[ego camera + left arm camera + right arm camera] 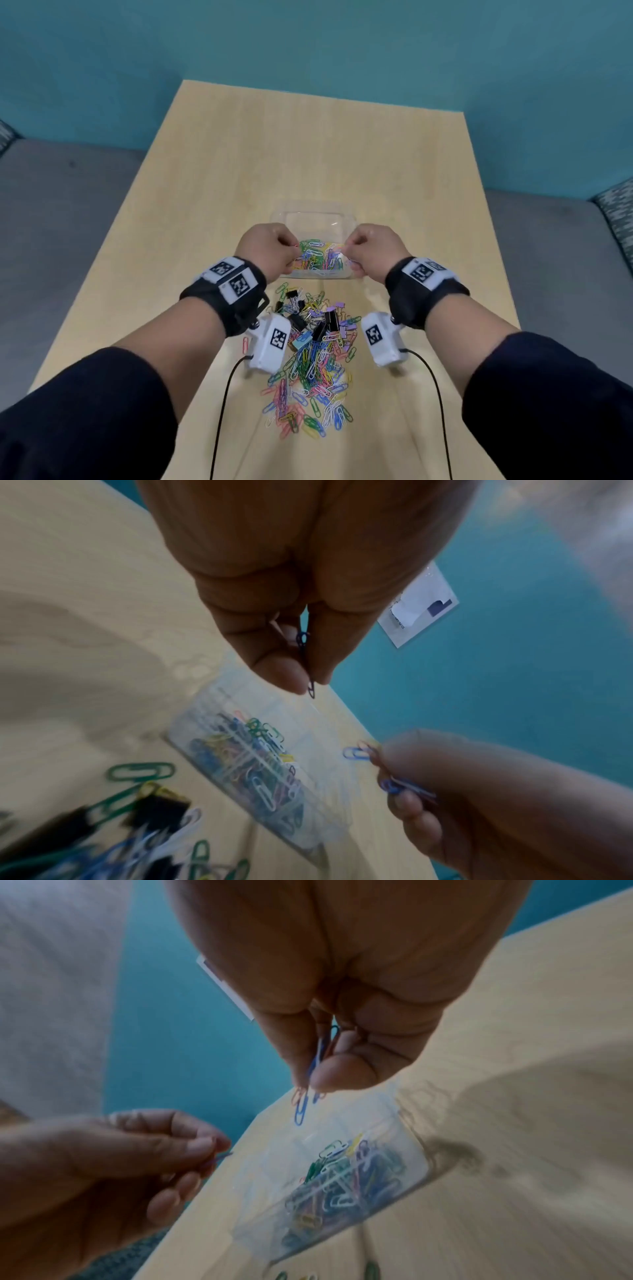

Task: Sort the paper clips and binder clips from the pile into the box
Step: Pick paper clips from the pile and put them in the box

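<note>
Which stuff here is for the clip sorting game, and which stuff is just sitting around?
For the job:
- left hand, pinching a dark blue paper clip
- right hand, pinching several paper clips
- clear box, some clips inside
- pile of paper and binder clips

Just around:
- wooden table
- white card on the teal wall

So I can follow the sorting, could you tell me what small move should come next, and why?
Probably let go: both hands hover over the clear box, the left hand pinching a dark blue paper clip, the right hand pinching several paper clips. The clips already lying in the box are all paper clips.
</note>
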